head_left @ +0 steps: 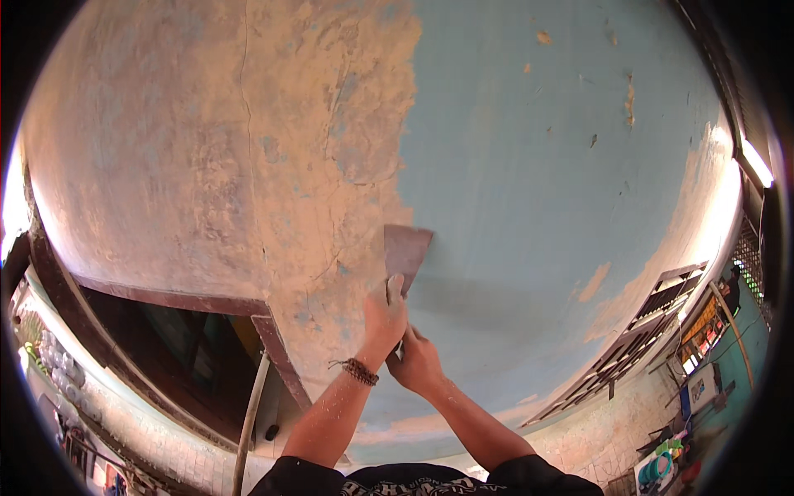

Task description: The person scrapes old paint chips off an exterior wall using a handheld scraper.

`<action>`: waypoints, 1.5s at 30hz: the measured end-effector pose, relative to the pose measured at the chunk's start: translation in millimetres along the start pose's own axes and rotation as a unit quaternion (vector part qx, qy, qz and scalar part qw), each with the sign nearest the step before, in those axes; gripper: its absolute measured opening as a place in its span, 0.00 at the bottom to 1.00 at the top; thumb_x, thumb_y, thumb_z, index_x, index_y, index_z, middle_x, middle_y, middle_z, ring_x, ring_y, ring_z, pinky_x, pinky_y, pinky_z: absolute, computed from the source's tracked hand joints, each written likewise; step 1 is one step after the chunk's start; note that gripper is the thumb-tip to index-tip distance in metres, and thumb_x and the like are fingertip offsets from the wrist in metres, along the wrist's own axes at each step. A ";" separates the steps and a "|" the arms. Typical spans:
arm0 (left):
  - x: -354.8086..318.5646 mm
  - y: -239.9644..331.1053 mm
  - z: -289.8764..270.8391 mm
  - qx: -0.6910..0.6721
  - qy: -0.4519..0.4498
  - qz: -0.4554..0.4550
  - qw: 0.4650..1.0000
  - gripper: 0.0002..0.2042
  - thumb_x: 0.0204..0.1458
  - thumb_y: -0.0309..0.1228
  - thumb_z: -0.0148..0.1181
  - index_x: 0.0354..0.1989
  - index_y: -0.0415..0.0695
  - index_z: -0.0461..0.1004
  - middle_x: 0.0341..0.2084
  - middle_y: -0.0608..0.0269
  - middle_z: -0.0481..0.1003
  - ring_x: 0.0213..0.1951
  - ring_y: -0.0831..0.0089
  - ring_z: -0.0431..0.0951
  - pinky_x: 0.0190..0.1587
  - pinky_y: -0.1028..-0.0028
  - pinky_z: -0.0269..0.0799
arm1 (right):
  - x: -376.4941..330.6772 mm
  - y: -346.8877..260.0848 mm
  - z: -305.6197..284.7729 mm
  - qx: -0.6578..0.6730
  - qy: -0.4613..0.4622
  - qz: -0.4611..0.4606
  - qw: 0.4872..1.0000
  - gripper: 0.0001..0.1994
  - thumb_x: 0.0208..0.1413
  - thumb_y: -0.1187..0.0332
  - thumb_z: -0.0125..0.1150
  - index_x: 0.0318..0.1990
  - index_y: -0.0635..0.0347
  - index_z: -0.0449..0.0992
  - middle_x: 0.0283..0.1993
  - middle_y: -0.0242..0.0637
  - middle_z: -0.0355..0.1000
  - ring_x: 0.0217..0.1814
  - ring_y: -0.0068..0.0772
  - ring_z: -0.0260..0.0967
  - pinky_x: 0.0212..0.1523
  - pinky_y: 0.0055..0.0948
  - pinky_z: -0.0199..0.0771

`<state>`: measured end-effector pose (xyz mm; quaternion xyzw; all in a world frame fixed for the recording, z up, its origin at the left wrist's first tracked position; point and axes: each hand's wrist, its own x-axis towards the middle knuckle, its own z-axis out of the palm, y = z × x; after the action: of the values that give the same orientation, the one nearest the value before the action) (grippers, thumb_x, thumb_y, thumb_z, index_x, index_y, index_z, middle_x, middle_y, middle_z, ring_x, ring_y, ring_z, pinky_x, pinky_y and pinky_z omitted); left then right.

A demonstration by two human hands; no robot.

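Observation:
Both my arms reach up to a wall with a paint scraper (407,250), its wide flat metal blade against the surface. My left hand (386,312) grips it high up, with the thumb lying along the base of the blade. Lower down, my right hand (418,360) is closed round the handle end, most of which the fingers hide. The blade sits at the border between the blue paint (529,165) on the right and the bared, patchy tan plaster (322,124) on the left. A beaded bracelet (359,371) circles my left wrist.
A dark doorway with a brown frame (269,331) opens at lower left, a pole (252,422) leaning beside it. Wooden window slats (637,331) run along the right. Far lower right, a blue-green round container (656,469) sits among clutter.

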<state>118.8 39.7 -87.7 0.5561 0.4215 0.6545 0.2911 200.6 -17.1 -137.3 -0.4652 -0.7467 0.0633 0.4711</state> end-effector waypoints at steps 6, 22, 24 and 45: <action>-49.0 -72.7 -28.6 0.017 -0.044 -0.131 0.990 0.16 0.61 0.36 0.49 0.28 0.35 0.72 0.13 0.55 0.67 0.15 0.71 0.67 0.22 0.69 0.63 | -45.1 37.8 16.8 0.220 -0.012 0.258 0.941 0.20 0.57 0.67 0.60 0.55 0.66 0.72 0.31 0.39 0.73 0.27 0.20 0.67 0.29 0.21 0.68; -103.3 -104.9 -41.9 -0.231 -0.207 -0.310 0.899 0.23 0.64 0.50 0.40 0.34 0.38 0.68 0.11 0.64 0.66 0.11 0.76 0.66 0.14 0.75 0.62 | 2.3 15.4 38.3 0.530 0.052 0.321 0.783 0.10 0.64 0.61 0.51 0.38 0.58 0.66 0.25 0.31 0.68 0.23 0.21 0.65 0.25 0.24 0.67; -99.2 -98.3 -33.1 -0.228 -0.207 -0.294 0.905 0.24 0.64 0.50 0.39 0.36 0.38 0.68 0.11 0.65 0.65 0.12 0.77 0.65 0.14 0.76 0.61 | 2.8 28.7 38.9 0.521 0.051 0.296 0.799 0.10 0.64 0.61 0.51 0.39 0.58 0.65 0.24 0.31 0.67 0.21 0.21 0.64 0.23 0.23 0.65; -113.8 -95.9 8.1 -0.173 -0.165 -0.135 0.962 0.29 0.66 0.47 0.31 0.69 0.40 0.43 0.14 0.69 0.67 0.14 0.83 0.62 0.15 0.80 0.58 | 16.1 32.4 8.5 0.444 0.074 0.248 0.858 0.13 0.63 0.59 0.51 0.38 0.61 0.64 0.20 0.31 0.64 0.13 0.17 0.57 0.14 0.21 0.59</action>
<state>142.4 -9.6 -226.4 0.5358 0.3192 0.5707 0.5341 212.7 16.1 -148.9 -0.3802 -0.4623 0.4686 0.6498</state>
